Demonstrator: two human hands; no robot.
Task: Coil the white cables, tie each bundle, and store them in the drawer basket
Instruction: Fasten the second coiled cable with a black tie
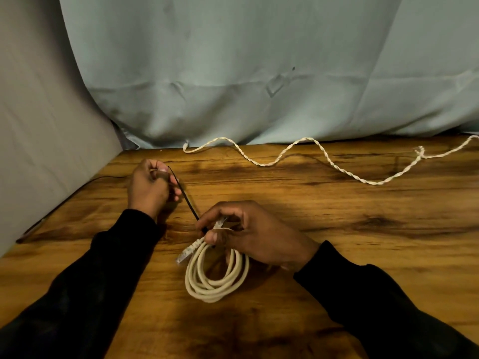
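No text, label, brand, number or sign could be read anywhere in the head view (the cloth, the cables and the wooden counter all showed plain surfaces).
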